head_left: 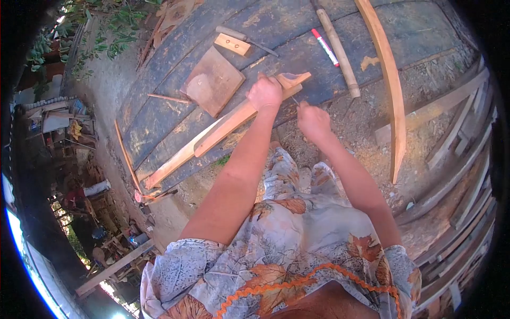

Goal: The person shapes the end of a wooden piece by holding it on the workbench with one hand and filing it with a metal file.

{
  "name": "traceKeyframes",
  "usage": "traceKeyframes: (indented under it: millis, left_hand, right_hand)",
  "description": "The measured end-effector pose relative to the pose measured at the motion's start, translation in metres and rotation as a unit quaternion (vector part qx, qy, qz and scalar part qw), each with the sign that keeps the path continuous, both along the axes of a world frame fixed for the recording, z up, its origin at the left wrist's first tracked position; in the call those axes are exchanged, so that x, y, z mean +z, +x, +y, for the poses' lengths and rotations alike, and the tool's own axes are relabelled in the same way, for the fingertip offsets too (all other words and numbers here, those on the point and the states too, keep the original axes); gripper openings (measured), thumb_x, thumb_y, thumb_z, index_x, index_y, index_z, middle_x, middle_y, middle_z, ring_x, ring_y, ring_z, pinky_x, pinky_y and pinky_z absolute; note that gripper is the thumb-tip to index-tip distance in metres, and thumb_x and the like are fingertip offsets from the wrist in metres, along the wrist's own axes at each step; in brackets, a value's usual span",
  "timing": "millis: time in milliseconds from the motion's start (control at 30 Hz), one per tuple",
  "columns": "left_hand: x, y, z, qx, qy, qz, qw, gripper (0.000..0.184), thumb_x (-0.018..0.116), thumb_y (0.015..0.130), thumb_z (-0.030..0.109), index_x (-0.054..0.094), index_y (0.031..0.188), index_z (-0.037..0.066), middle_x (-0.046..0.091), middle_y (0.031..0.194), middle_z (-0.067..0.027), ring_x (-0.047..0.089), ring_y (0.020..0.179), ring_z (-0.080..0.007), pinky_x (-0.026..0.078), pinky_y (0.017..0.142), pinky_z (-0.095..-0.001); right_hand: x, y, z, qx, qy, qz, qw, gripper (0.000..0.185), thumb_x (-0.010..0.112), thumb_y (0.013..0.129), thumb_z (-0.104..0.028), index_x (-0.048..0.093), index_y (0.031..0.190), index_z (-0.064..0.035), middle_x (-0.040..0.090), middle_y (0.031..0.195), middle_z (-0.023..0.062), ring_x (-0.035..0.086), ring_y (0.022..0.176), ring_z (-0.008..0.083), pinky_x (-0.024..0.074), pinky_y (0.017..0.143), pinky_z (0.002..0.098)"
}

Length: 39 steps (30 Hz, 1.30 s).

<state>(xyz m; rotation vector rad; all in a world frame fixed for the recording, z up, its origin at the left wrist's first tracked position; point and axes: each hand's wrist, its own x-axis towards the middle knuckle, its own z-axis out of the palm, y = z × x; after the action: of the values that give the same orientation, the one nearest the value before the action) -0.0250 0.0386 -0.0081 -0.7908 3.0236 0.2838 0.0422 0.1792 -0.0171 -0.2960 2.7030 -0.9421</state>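
Note:
My left hand (265, 91) is closed over a pale shaped wooden piece (226, 127) near its upper end, pressing it on the dark plank tabletop (265, 26). Another long light wooden strip (175, 162) lies beside and partly under that piece. My right hand (313, 121) is closed around a thin metal tool (295, 100), whose tip points at the side of the wood by my left hand. The tool's handle is hidden in my fingers, so I cannot tell its kind.
A square board (212, 80), a two-holed wooden block (232, 43), a wooden-handled tool (231, 33) and a red-and-white marker (325, 48) lie on the tabletop. To the right are a round stick (340, 58), a long curved plank (390, 80) and stacked timber (462, 181).

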Motion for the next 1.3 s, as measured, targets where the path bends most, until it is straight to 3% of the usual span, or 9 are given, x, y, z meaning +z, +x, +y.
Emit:
traceKeyframes:
  millis: [267, 467, 633, 767, 867, 933, 1000, 1233, 1300]
  left_hand:
    - [-0.004, 0.002, -0.005, 0.028, 0.063, 0.062, 0.996, 0.025, 0.045, 0.083, 0.025, 0.058, 0.093, 0.006, 0.066, 0.085, -0.0214, 0.064, 0.084, -0.0356, 0.042, 0.084, -0.0487]
    - [-0.010, 0.009, -0.030, 0.017, 0.214, 0.193, 0.957, 0.018, 0.053, 0.079, 0.019, 0.057, 0.093, 0.009, 0.065, 0.095, -0.0148, 0.061, 0.092, -0.0338, 0.044, 0.082, -0.0467]
    - [-0.003, 0.024, -0.047, -0.066, 0.117, 0.243, 0.961, 0.018, 0.055, 0.079, 0.020, 0.059, 0.092, 0.008, 0.063, 0.092, -0.0134, 0.059, 0.090, -0.0329, 0.044, 0.079, -0.0456]
    - [0.039, 0.049, -0.051, -0.080, 0.099, 0.283, 0.951, 0.016, 0.055, 0.081, 0.021, 0.060, 0.084, 0.006, 0.063, 0.089, -0.0146, 0.059, 0.087, -0.0351, 0.043, 0.077, -0.0451]
    - [0.080, 0.071, -0.053, -0.086, 0.220, 0.119, 0.964, 0.026, 0.054, 0.087, 0.027, 0.062, 0.080, 0.003, 0.063, 0.084, -0.0114, 0.060, 0.084, -0.0287, 0.044, 0.075, -0.0400]
    - [0.105, 0.084, -0.049, -0.138, 0.557, 0.142, 0.807, 0.036, 0.050, 0.093, 0.032, 0.060, 0.072, 0.005, 0.064, 0.074, -0.0067, 0.058, 0.075, -0.0172, 0.044, 0.071, -0.0304]
    - [0.172, 0.111, -0.035, -0.184, 0.657, 0.132, 0.719, 0.042, 0.047, 0.094, 0.039, 0.062, 0.080, 0.003, 0.063, 0.081, -0.0047, 0.056, 0.083, -0.0124, 0.045, 0.078, -0.0310]
    - [0.332, 0.181, 0.007, -0.577, 0.645, 0.195, 0.461, 0.078, 0.052, 0.078, 0.069, 0.057, 0.118, 0.002, 0.055, 0.117, -0.0097, 0.047, 0.113, -0.0225, 0.034, 0.098, -0.0384]
    - [0.348, 0.185, 0.027, -0.685, 0.631, 0.243, 0.270, 0.087, 0.056, 0.073, 0.071, 0.054, 0.121, 0.000, 0.050, 0.124, -0.0147, 0.041, 0.119, -0.0313, 0.027, 0.102, -0.0449]
  right_hand:
    - [0.058, 0.032, 0.074, -0.075, -0.107, 0.020, 0.991, 0.026, 0.048, 0.091, -0.030, 0.056, 0.090, -0.0061, 0.060, 0.073, 0.0224, 0.059, 0.073, 0.0420, 0.0445, 0.064, 0.0501]
    - [0.007, 0.142, 0.186, -0.142, -0.038, -0.013, 0.989, 0.030, 0.049, 0.091, -0.031, 0.058, 0.104, -0.0058, 0.061, 0.075, 0.0232, 0.060, 0.074, 0.0429, 0.0462, 0.064, 0.0486]
    - [-0.006, 0.188, 0.209, -0.211, 0.002, -0.183, 0.960, 0.031, 0.053, 0.090, -0.031, 0.060, 0.107, -0.0056, 0.062, 0.078, 0.0230, 0.062, 0.076, 0.0384, 0.0466, 0.068, 0.0441]
    - [-0.014, 0.196, 0.197, -0.220, -0.061, -0.103, 0.968, 0.032, 0.055, 0.089, -0.031, 0.062, 0.106, -0.0047, 0.063, 0.082, 0.0234, 0.064, 0.079, 0.0333, 0.0474, 0.070, 0.0409]
    - [-0.027, 0.193, 0.205, -0.206, -0.109, -0.073, 0.970, 0.033, 0.055, 0.089, -0.029, 0.062, 0.111, -0.0044, 0.065, 0.087, 0.0219, 0.065, 0.082, 0.0292, 0.0478, 0.071, 0.0382]
    - [-0.036, 0.188, 0.216, -0.189, -0.115, -0.032, 0.975, 0.034, 0.055, 0.089, -0.027, 0.061, 0.114, -0.0044, 0.066, 0.090, 0.0207, 0.065, 0.084, 0.0270, 0.0479, 0.072, 0.0367]
    - [-0.042, 0.179, 0.232, -0.204, -0.067, -0.056, 0.975, 0.033, 0.054, 0.090, -0.024, 0.060, 0.116, -0.0039, 0.068, 0.093, 0.0180, 0.065, 0.084, 0.0226, 0.0477, 0.073, 0.0344]
    - [-0.041, 0.155, 0.257, -0.250, -0.151, -0.170, 0.941, 0.036, 0.054, 0.089, -0.024, 0.058, 0.119, -0.0061, 0.068, 0.088, 0.0175, 0.065, 0.076, 0.0269, 0.0482, 0.068, 0.0381]
    - [0.047, 0.150, 0.178, 0.053, -0.621, -0.016, 0.782, 0.048, 0.058, 0.086, -0.031, 0.052, 0.122, -0.0005, 0.063, 0.100, 0.0145, 0.058, 0.091, 0.0185, 0.0362, 0.086, 0.0347]
